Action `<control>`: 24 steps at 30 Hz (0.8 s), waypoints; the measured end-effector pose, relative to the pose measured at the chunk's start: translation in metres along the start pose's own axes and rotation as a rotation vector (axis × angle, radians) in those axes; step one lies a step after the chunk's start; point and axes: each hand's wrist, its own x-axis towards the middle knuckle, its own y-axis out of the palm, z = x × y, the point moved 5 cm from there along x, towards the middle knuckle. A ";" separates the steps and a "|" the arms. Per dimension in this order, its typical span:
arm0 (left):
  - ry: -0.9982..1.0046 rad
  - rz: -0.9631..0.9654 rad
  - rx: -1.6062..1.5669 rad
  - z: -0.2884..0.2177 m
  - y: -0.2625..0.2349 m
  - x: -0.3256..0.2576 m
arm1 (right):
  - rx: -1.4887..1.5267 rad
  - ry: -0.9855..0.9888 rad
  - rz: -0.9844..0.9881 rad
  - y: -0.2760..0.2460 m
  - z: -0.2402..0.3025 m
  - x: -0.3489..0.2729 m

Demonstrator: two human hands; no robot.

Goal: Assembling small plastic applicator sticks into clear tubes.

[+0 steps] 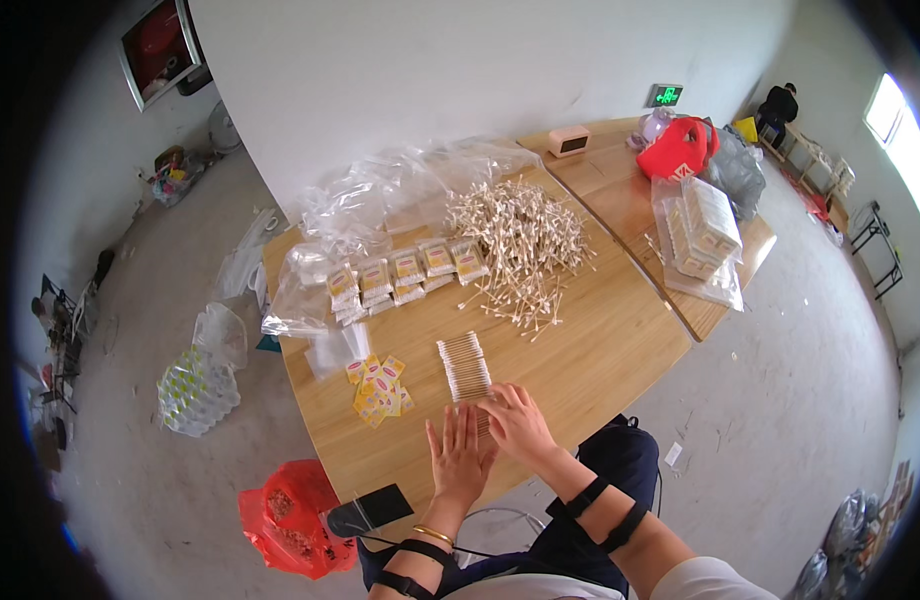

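Note:
A row of cotton swabs (464, 368) lies side by side on the wooden table (580, 365), running toward me. My left hand (460, 458) rests flat with fingers stretched over the near part of this row, covering some of the sticks. From the right, my right hand (520, 424) touches the row with bent fingers, beside the left fingertips; no grip on a swab shows. Beyond the row sits a big loose heap of cotton swabs (525, 240). Yellow and white printed cards (380, 388) are scattered left of my hands.
Packed swab packets (408, 268) stand in rows behind the cards, near clear plastic bags (365, 195). Farther right are wrapped white packs (702, 228), a red bag (678, 150) and a small pink clock (569, 141). A red plastic bag (295, 520) hangs by the near-left edge.

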 end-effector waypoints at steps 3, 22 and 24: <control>0.010 -0.019 -0.004 0.000 0.003 -0.002 | 0.020 -0.009 0.001 -0.002 0.000 -0.004; 0.096 0.022 0.044 0.005 -0.001 -0.013 | 0.043 -0.011 -0.031 -0.014 -0.006 -0.018; 0.111 0.028 0.027 0.008 -0.001 -0.014 | 0.061 0.011 -0.011 -0.012 -0.009 -0.024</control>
